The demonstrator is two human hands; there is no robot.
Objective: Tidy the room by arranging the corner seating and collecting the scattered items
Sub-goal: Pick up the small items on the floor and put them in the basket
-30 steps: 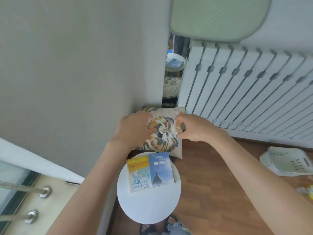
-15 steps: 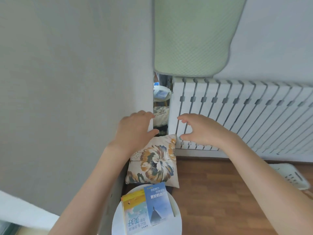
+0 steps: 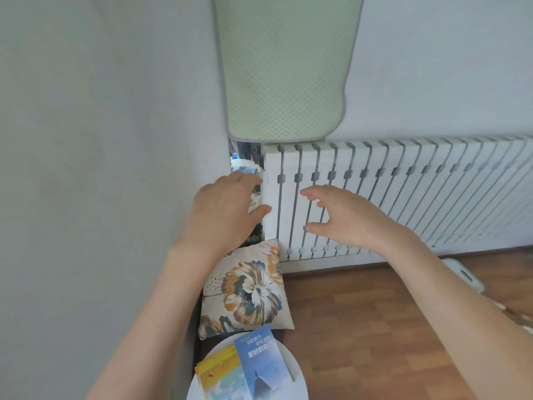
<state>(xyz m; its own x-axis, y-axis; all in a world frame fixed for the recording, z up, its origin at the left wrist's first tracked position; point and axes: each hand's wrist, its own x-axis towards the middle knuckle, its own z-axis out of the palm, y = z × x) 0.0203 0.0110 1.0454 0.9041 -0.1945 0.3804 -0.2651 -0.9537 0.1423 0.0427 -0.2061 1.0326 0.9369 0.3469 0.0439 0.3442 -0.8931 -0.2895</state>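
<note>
Below the left hand (image 3: 219, 212) lies a cream cushion (image 3: 245, 293) with orange-and-blue flowers; a blue book (image 3: 264, 368) and a yellow book (image 3: 222, 373) rest on the white desk (image 3: 297, 379). Behind the right hand (image 3: 349, 217): white slats (image 3: 403, 192).

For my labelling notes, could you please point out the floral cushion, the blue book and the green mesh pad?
floral cushion (image 3: 248, 293): head view, centre of the flower print.
blue book (image 3: 261, 368): head view, middle of its cover.
green mesh pad (image 3: 285, 67): head view, middle of its mesh face.

both arms reaching up mid-frame, left hand (image 3: 223, 210) and right hand (image 3: 343, 216) hovering, fingers loosely spread, gripping nothing
</note>
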